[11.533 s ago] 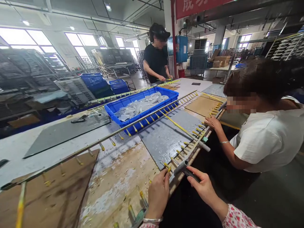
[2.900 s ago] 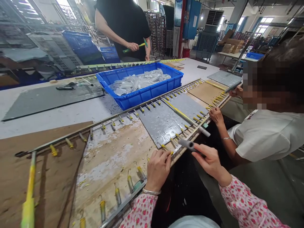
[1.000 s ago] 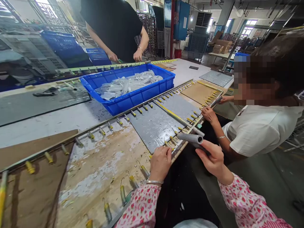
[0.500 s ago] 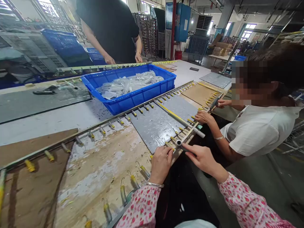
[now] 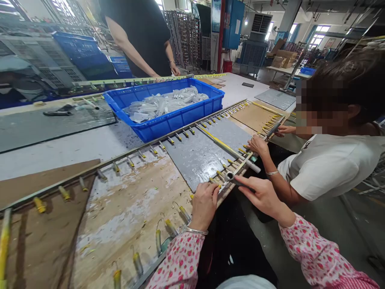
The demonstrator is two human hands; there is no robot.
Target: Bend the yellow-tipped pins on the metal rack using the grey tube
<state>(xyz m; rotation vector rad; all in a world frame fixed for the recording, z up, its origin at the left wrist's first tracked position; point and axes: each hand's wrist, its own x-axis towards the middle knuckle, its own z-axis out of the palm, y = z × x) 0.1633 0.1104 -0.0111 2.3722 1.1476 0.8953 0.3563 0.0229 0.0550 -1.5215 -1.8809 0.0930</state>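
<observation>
My left hand (image 5: 204, 204) pinches a small yellow-tipped hook piece (image 5: 218, 186) at the near rail of a long metal frame. Just right of it, my right hand (image 5: 264, 196) is closed around a dark grey tube (image 5: 244, 181), whose round open end faces the camera beside the left fingertips. Yellow-and-grey pegs with thin wire hooks line both rails; one such peg (image 5: 171, 226) stands left of my left wrist. A yellow-and-white crossbar (image 5: 225, 148) joins the rails beyond my hands.
A blue crate (image 5: 177, 123) of translucent pieces stands behind the far rail (image 5: 120, 158). A person in white (image 5: 337, 168) works close on my right, hands on the same frame. Across the table, a person in black (image 5: 138, 36) handles another rail. Dark tools (image 5: 58, 113) lie at left.
My right hand and the tube have shifted slightly right, away from my left fingertips. The person across the table has lowered one arm behind the crate. The view has shifted slightly.
</observation>
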